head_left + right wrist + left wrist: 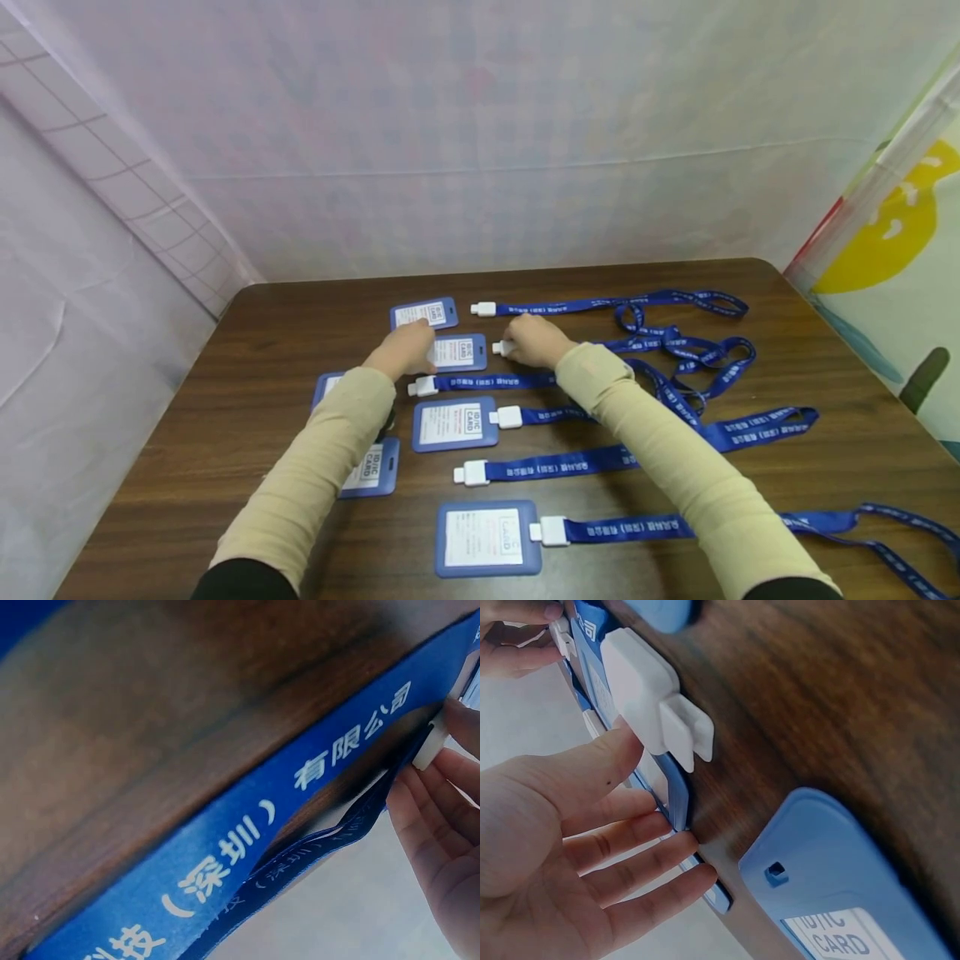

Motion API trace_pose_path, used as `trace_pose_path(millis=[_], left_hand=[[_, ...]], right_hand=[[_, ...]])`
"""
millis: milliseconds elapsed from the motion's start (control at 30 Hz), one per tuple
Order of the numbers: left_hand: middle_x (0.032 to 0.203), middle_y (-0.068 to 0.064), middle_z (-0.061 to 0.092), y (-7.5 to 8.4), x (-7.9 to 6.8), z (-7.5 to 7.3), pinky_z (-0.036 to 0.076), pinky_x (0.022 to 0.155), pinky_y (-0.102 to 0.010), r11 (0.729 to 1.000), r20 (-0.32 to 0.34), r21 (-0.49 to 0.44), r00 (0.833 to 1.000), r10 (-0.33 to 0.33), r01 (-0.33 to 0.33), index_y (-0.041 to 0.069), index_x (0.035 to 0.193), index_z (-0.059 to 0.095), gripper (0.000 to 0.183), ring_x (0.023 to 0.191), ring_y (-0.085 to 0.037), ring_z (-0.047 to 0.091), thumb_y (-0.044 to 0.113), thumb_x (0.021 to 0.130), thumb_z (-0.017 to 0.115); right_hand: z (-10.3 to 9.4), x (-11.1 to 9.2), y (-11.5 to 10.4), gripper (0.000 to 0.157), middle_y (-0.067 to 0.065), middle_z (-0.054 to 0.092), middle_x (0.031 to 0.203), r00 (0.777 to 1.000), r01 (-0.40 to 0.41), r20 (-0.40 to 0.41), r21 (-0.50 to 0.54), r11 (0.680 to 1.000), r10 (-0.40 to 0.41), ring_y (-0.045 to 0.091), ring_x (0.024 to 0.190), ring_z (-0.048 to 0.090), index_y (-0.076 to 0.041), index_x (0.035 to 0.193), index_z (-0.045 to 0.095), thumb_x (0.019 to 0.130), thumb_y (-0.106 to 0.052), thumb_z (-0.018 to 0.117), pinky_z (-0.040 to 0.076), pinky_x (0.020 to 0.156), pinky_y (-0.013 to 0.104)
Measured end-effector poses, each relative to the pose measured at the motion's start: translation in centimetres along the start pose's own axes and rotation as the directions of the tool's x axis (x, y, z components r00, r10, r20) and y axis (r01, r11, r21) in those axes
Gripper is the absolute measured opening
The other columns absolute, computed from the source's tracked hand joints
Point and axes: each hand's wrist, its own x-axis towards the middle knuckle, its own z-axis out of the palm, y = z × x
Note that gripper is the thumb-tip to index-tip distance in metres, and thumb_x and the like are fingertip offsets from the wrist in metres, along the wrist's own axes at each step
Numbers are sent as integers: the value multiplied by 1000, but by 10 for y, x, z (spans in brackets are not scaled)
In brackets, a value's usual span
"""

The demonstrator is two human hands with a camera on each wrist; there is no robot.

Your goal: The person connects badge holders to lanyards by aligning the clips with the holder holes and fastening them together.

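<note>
My left hand [405,347] grips the left end of a blue ID card holder [471,352] in the second row from the back, with part of the holder hidden behind it. In the left wrist view, thumb and fingers [634,874] stand at that holder's edge, beyond a nearer white clip [641,690]. Just to the right, my right hand [536,340] pinches the white clip [502,348] of a blue lanyard [626,345]. The right wrist view shows this clip [430,747] between thumb and fingertips. The clip lies a small gap from the holder's slotted end.
At the back lie another card holder [442,312] and lanyard [577,307]. Nearer me, two holders, one at the front [487,537], are joined to lanyard clips. Loose clips [423,386] lie between rows. My left forearm partly covers two more holders [386,467]. Lanyard loops [720,358] overlap at right.
</note>
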Motion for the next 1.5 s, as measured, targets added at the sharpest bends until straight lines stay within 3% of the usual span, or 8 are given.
trace_pose_path(millis=[867, 1500], left_hand=[[92, -14, 55, 2, 0, 0, 49, 78, -37, 1000, 3, 1, 1000, -17, 17, 1, 79, 60, 29, 78, -25, 56, 24, 72, 77], [96, -16, 54, 4, 0, -1, 49, 80, -38, 1000, 15, -7, 1000, -27, 27, 2, 77, 60, 28, 80, -25, 56, 24, 72, 77]], right_hand=[[1, 0, -2, 15, 8, 63, 81, 1000, 6, -9, 8, 1000, -6, 22, 75, 58, -1, 88, 70, 77, -11, 69, 50, 70, 34], [5, 3, -2, 15, 8, 62, 82, 997, 75, -27, 1, 997, -74, 21, 75, 58, -1, 89, 69, 78, -11, 69, 50, 69, 32]])
